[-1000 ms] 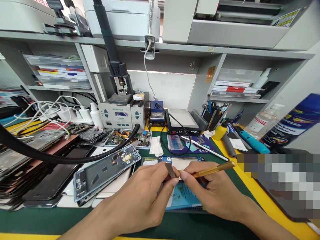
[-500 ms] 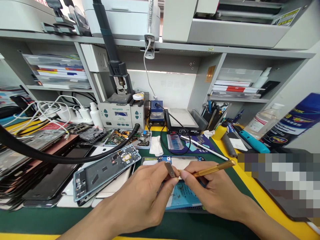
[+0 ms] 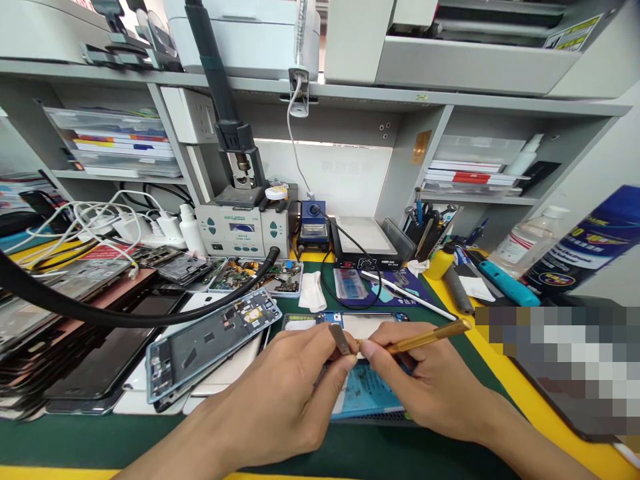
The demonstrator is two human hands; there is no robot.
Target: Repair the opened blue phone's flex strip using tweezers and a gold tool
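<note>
Above the light-blue panel [image 3: 373,393] on the green surface [image 3: 390,453], the left hand [image 3: 300,387] pinched a flat metal piece [image 3: 339,339] close beside the right hand [image 3: 437,383], which gripped a gold-coloured tool [image 3: 430,338], so that a loosened pinch could have let either slip against a finger.

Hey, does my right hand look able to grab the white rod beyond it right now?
Probably yes: the white rod lies beyond the right hand with its near end uncovered, though the gold-coloured tool in that hand would likely need setting down first.
</note>
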